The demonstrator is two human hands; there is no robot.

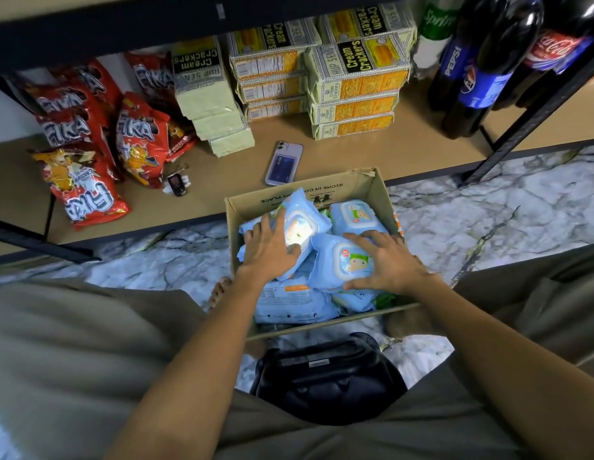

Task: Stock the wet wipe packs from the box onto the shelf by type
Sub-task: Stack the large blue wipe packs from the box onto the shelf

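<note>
**Both hands on the top packs, none shelved yet**

The left hand (272, 247) lies over a pale blue wet wipe pack (299, 227) at the top of the pile, its grip loose: fingers spread across the soft wrapper and hard flip lid, curling a little at the far edge, so it looks more like pressing than a firm clasp. The right hand (388, 263) is laid the same way on a second pack (342, 263), fingers splayed along its upper edge and thumb at the near edge, beginning to take hold without yet closing round it.

Both packs rest in the open cardboard box (358, 187), which stands on the marbled floor (488, 220) just against the shelf front. More packs of glossy, crinkly film lie beneath and behind, and a strip of green at the box's right side may be another type.

The wooden shelf (322, 151) shows no wipes at all, so the stocking seems barely started: the whole box remains. It carries red snack bags (89, 144), stacked cracker boxes (355, 94), dark soda bottles (471, 78), a phone (284, 162) and a key fob (176, 185)
</note>
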